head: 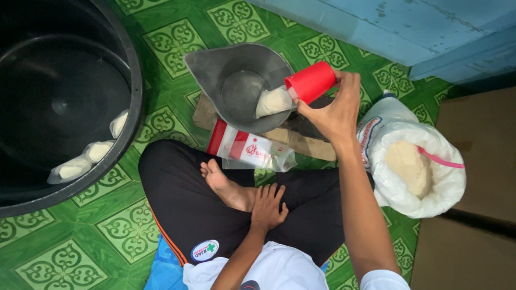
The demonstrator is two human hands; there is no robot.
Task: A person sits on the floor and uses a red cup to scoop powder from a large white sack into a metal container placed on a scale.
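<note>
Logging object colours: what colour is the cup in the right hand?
Red cup, held tilted by the right hand; head view.

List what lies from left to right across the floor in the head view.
Large black plastic tub holding small filled clear bags → grey metal scale pan → red plastic cup in the right hand → open white sack of pale grain.

You're getting just one view: head cam, worn on the person, looking almost straight down, tilted a bit fwd. It's sitting close, w/ crossed legs (215,209) filling the bottom centre and both forearms running up from the lower edge. It's taking in green patterned floor (107,236), a black tub (64,96) top left, a blue wall (430,32) top right. No 2nd view, so no overlap.
</note>
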